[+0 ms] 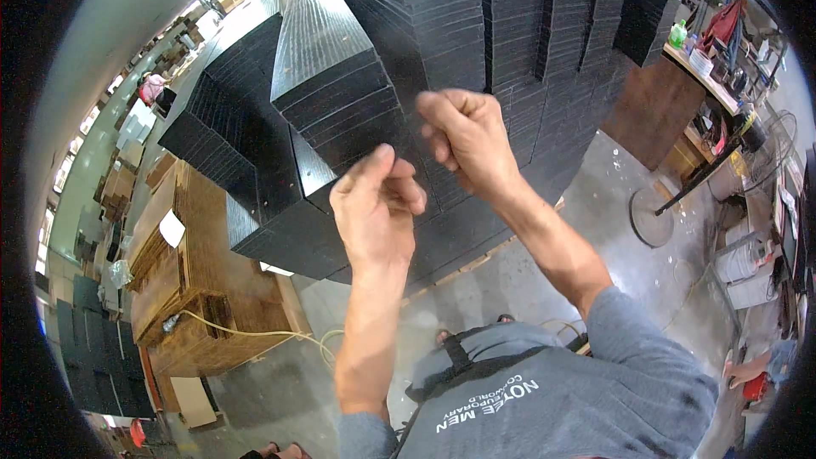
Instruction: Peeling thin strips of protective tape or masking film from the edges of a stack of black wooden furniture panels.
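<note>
My left hand (374, 212) is raised in front of a stack of black boards (340, 110), fingers curled and the thumb side up. To its right and a little higher, my right hand (470, 138) is closed, with its thumb and forefinger together. The two hands are apart. Anything in either grip is hidden or too small to make out. Behind them, more black boards (446, 25) stand in tall, tight stacks with their layered edges toward me. Whether my hands touch the boards, I cannot tell.
Brown boards (212, 289) are piled at the left, with a pale hose (255, 331) across them. A workbench (705, 76) with bottles stands at the right, near a fan (772, 149) and a round metal base (652, 217). Another person's hand (748, 370) shows at the right edge.
</note>
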The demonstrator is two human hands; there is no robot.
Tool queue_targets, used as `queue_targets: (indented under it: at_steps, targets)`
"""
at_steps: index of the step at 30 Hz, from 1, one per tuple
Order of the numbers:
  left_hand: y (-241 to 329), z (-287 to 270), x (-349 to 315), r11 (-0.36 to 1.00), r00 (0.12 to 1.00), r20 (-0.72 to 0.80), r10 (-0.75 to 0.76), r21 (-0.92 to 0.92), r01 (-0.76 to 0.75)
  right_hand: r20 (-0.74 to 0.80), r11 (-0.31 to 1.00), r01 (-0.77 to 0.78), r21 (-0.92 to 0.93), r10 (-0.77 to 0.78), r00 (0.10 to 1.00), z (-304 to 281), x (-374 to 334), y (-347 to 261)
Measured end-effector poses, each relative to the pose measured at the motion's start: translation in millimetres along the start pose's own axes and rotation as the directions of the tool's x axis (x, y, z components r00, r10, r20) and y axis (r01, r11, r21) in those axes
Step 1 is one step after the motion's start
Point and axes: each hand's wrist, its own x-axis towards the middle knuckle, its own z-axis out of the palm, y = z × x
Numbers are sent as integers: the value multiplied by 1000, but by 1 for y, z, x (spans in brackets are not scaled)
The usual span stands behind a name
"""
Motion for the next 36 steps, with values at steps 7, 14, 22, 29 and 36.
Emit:
queue_targets:
  at_steps: [7, 14, 22, 29, 36]
  targets:
    - [16, 11, -1, 984, 989, 48, 139, 105, -143, 0, 998, 53, -32, -53, 999, 10, -3, -23]
    - [12, 4, -2, 971, 987, -37, 154, 188, -144, -41, 996, 82, -36, -83, 996, 14, -5, -5]
    - [20, 14, -8, 954, 980, 4, 198, 231, -193, -1, 999, 16, -27, -16, 1000, 10, -7, -15]
    - [-11, -7, -9, 975, 994, -59, 95, 209, -81, -60, 996, 8, 88, -3, 998, -4, -9, 39]
    - [7, 9, -7, 944, 978, -25, 205, 269, -191, -12, 996, 42, 73, -42, 999, 1, -5, 4]
